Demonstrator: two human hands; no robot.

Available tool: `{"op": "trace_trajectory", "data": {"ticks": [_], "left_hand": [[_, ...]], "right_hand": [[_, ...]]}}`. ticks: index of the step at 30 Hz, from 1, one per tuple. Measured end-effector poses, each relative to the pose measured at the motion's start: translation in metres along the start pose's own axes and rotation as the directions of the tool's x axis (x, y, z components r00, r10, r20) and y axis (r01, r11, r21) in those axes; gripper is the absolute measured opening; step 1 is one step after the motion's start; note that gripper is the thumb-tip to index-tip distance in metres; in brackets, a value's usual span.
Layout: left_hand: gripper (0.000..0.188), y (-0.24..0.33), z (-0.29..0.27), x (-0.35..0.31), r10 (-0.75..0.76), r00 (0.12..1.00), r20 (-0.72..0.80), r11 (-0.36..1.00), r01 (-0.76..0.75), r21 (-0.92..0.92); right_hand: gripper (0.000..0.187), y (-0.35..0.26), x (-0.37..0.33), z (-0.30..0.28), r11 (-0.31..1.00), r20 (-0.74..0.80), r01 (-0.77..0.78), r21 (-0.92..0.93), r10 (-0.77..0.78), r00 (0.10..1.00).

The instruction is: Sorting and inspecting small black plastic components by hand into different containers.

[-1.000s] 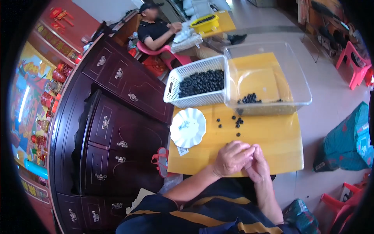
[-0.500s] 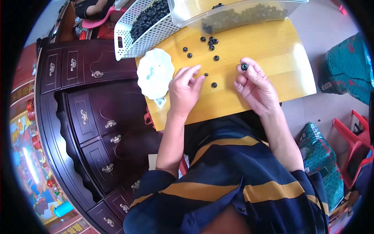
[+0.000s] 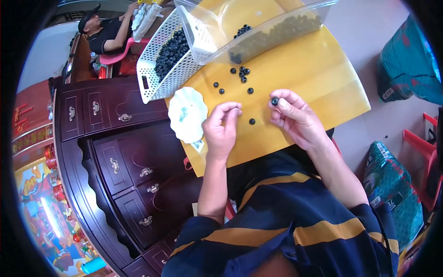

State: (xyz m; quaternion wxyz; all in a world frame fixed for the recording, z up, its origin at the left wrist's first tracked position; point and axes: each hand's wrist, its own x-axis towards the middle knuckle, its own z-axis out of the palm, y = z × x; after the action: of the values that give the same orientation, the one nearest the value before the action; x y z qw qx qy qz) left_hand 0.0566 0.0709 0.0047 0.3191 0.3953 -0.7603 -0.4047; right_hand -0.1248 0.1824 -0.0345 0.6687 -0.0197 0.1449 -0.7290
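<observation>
Between the thumb and forefinger of my right hand [image 3: 300, 119] is a small black round piece with a hole [image 3: 275, 101], held up over the yellow table [image 3: 318, 87]. My left hand [image 3: 221, 128] is to its left, thumb and forefinger pressed together; whatever may be between them is too small to make out. A loose black round piece [image 3: 252, 121] lies between my hands. Farther back are another black piece [image 3: 250, 90] and several more like it. Beside my left hand sits a white scalloped dish [image 3: 188, 115].
A white perforated basket [image 3: 146, 87] heaped with black pieces stands at the table's far left. Next to it, a clear plastic bin [image 3: 277, 27] holds more. A dark wooden drawer cabinet [image 3: 134, 161] flanks the left side. Teal bags [image 3: 408, 64] are at right; a person [image 3: 108, 37] sits behind.
The view has shifted, bringing the seated person into sight. My left fingers have closed where a tiny dark piece showed beside them. My right hand still holds its piece, now nearer the left hand.
</observation>
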Motion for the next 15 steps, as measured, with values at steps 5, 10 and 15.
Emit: {"op": "trace_trajectory", "data": {"ticks": [5, 10, 15], "left_hand": [[0.015, 0.025, -0.002, 0.002, 0.083, 0.995, -0.056, 0.995, -0.087, -0.057], [0.02, 0.045, 0.005, -0.008, 0.074, 0.996, 0.056, 0.997, -0.074, 0.0], [0.025, 0.043, 0.001, -0.013, 0.096, 0.995, 0.029, 0.993, -0.093, -0.077]], "right_hand": [[0.022, 0.003, 0.001, 0.01, 0.994, -0.063, 0.003, -0.109, -0.01, 0.998], [0.022, 0.005, -0.001, 0.008, 0.993, -0.047, 0.015, -0.119, -0.021, 0.999], [0.022, 0.008, -0.002, 0.01, 0.985, -0.04, 0.015, -0.169, -0.023, 0.999]]}}
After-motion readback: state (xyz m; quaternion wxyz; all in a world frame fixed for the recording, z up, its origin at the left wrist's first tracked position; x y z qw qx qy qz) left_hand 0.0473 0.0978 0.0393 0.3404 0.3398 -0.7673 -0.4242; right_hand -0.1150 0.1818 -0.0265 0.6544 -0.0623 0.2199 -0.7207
